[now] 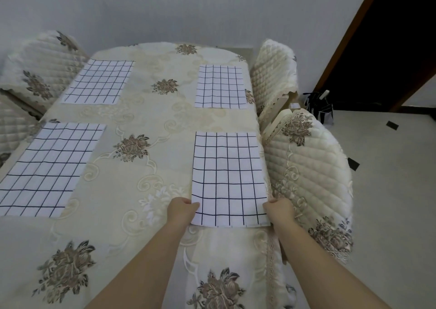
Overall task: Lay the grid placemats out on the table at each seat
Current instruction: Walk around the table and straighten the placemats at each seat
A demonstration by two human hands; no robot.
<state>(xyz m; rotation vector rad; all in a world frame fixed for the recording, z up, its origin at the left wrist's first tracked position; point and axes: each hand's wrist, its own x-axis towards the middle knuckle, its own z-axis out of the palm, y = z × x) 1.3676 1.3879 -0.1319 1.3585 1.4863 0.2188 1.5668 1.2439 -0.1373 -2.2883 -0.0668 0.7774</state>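
Several white placemats with a dark grid lie flat on the cream floral tablecloth [151, 110]. The near right placemat [227, 179] lies along the table's right side; my left hand [180, 210] pinches its near left corner and my right hand [279, 209] grips its near right corner. The near left placemat [47, 169], the far left placemat [99, 82] and the far right placemat [220, 86] lie untouched at their seats.
Quilted cream chair covers stand at the right [304, 167] [273, 72] and at the left [37, 70]. A dark bag [320, 108] sits on the floor by a dark doorway [389, 44]. The grey wall runs behind the table.
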